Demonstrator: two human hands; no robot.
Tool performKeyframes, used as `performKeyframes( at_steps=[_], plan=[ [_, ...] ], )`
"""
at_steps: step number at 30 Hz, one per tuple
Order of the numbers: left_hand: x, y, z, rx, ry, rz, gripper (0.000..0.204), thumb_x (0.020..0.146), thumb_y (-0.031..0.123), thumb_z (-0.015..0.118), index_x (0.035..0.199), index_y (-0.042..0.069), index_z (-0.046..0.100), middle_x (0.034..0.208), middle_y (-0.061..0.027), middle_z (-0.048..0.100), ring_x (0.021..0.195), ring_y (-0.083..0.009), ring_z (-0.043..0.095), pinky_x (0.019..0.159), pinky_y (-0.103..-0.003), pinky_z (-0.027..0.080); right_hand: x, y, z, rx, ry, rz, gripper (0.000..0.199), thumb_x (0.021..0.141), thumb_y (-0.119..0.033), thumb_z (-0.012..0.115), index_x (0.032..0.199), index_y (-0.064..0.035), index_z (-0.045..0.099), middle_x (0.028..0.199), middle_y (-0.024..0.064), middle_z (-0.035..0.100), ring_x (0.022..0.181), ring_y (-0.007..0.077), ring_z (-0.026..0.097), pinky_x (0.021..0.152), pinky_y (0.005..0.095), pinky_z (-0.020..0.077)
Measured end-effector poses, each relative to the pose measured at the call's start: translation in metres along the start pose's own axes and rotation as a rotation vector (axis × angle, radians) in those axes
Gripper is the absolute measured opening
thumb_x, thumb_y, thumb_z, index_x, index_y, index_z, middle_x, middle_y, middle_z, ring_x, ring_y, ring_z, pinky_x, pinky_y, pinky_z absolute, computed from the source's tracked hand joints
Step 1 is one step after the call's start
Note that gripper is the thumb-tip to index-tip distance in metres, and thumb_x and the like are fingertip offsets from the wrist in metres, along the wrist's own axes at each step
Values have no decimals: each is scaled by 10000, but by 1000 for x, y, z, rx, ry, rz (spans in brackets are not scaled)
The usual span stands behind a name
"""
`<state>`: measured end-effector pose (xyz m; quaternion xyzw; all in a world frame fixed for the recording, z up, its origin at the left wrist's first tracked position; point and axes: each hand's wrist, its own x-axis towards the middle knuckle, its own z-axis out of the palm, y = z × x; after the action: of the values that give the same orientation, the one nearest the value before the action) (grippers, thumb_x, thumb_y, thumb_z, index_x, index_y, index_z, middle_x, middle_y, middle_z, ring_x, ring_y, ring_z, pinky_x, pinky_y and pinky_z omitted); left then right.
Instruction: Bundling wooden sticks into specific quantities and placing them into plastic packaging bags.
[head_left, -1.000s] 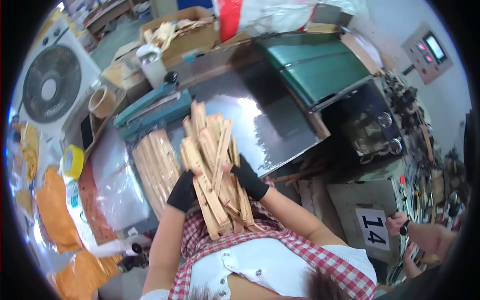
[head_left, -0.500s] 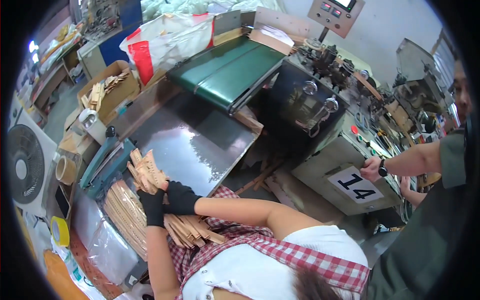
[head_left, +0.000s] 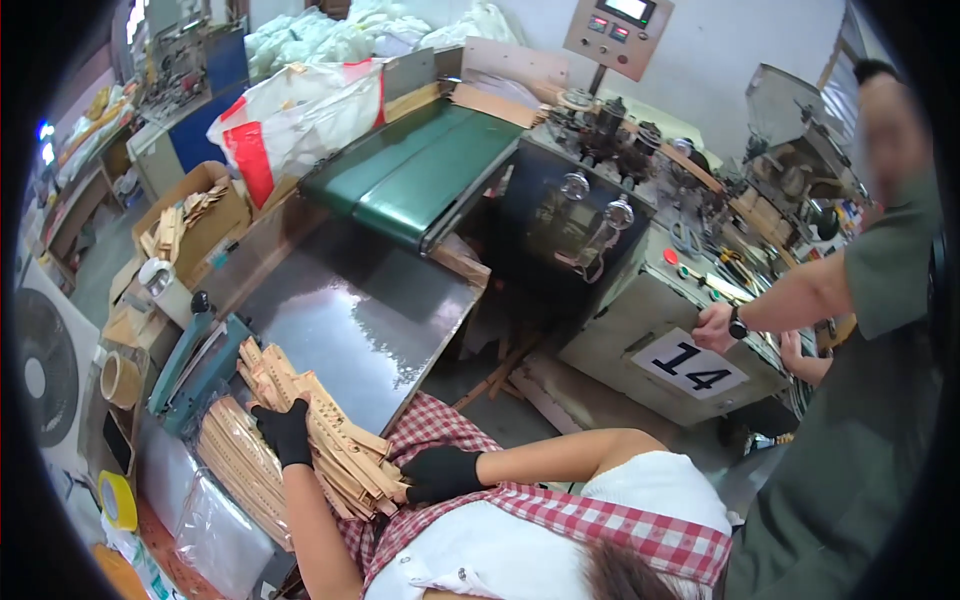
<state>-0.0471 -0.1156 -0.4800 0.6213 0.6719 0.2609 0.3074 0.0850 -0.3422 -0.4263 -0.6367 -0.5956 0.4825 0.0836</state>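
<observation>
A loose bundle of thin, light wooden strips (head_left: 335, 435) with rows of small dark marks lies over the table's near edge and my lap. My left hand (head_left: 284, 432), in a black fingerless glove, grips the bundle's left side, its thumb over the top. At the bundle's near right end my right hand (head_left: 440, 473), also gloved, closes on the strip ends; its fingertips are partly hidden. Left of the bundle, touching my left forearm, is a row of similar strips in clear plastic (head_left: 240, 462). A teal bar sealer (head_left: 200, 360) stands just beyond.
A shiny metal table (head_left: 335, 310) leads up to a green conveyor belt (head_left: 420, 165). Yellow tape (head_left: 117, 500), clear plastic bags (head_left: 225, 525) and a phone (head_left: 117, 442) lie left. A cardboard box (head_left: 215, 205) holds wood pieces. A co-worker (head_left: 840, 430) stands right, beside a machine cabinet (head_left: 610, 345).
My hands have moved apart: the right has slid back to the bundle's near end, the left stays at its side. The strips now lie together in one longer bundle. The view has shifted slightly.
</observation>
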Motion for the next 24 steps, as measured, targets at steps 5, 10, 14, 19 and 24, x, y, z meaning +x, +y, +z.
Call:
performKeyframes(
  at_steps=[5,10,14,19,24],
  plan=[
    [2,6,5,-28,-24,12,1120,614,381,829,1426,-37,181,1296,-321,443,1182,-426,485,985,-433,416,18,25,37,18,167,-266,367,799,-328,596,963,0,620,900,233,637,829,386,620,734,438,476],
    [8,-22,-11,21,-40,-103,1158,583,418,832,1423,-54,189,1319,-324,425,1207,-417,468,1022,-417,395,-12,18,-37,-137,-332,-161,348,807,-292,585,961,16,636,853,200,646,789,320,618,741,419,458],
    [28,-50,19,-261,3,46,1188,499,401,879,1395,-79,264,1393,-269,378,1295,-345,391,1094,-373,320,-57,65,-108,-329,-251,-316,266,800,-188,587,966,15,634,864,167,644,747,242,594,703,373,463],
    [14,19,3,-20,-69,1,1047,555,470,833,1330,-53,362,1243,-289,519,1148,-416,519,979,-414,429,-88,64,-179,74,-60,-152,180,763,-151,605,834,13,620,666,87,594,612,161,546,591,331,463],
    [36,-65,27,-105,-16,138,1081,553,468,832,1349,-78,344,1309,-278,476,1243,-357,456,1056,-375,367,-10,111,-177,-590,233,-220,240,812,-243,578,918,-41,654,888,185,658,844,344,636,727,426,498]
  ],
)
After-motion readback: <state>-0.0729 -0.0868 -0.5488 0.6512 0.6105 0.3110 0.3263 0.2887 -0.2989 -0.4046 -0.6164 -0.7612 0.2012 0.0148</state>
